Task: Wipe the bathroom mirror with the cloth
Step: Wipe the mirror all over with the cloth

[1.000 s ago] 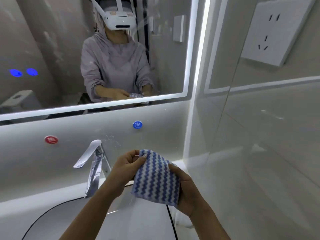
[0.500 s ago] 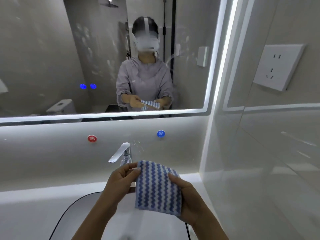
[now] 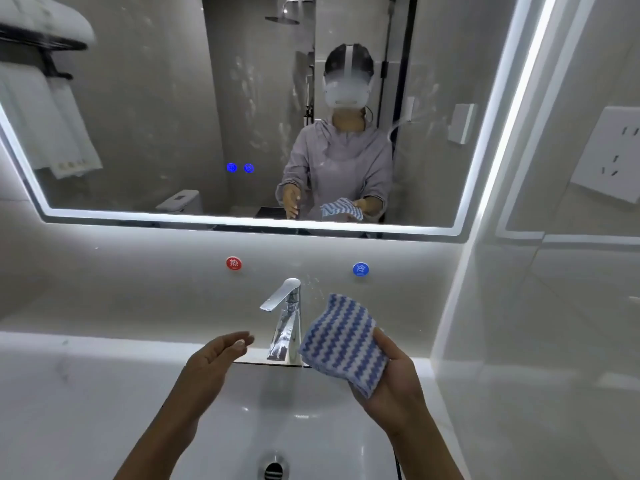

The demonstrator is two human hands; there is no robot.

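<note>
Only two labels can be read: a red disc (image 3: 233, 263) marked 热 and a blue disc (image 3: 360, 269) marked 冷, on the wall above the tap (image 3: 285, 317). At near right, the right hand (image 3: 391, 386) has its grip closed round the blue-and-white zigzag cloth (image 3: 343, 341), held over the basin (image 3: 194, 441), apart from the mirror (image 3: 156, 116). The left hand (image 3: 214, 358) hovers loose-fingered, holding nothing. Two blue icons (image 3: 240, 168) glow on the glass, too small to read. The wall socket (image 3: 613, 157) is cut off at the right edge.
</note>
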